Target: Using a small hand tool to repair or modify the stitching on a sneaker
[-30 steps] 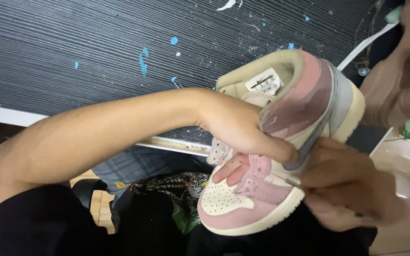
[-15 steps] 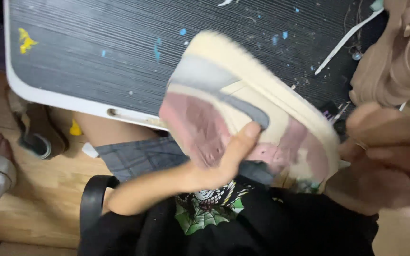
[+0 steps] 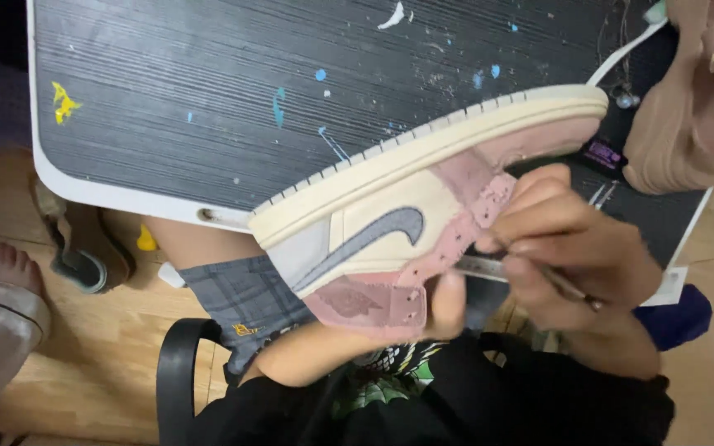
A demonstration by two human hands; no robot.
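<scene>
Your left hand (image 3: 448, 301) is gripping the pink-and-cream high-top leather sneaker (image 3: 406, 223) sole-up; your right hand (image 3: 572, 248) is pinching a thin metal tool (image 3: 530, 268) at its eyelets, laces out.

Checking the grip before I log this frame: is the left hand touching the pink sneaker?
Touching. The head view shows the left hand under the pink sneaker, its thumb pressed on the ankle collar. The right hand holds a thin tool.

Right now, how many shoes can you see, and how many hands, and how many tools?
Shoes: 3, the pink and cream sneaker, a tan sandal, a grey slipper
Hands: 2, left hand, right hand
Thin metal tool: 1
Total: 6
</scene>
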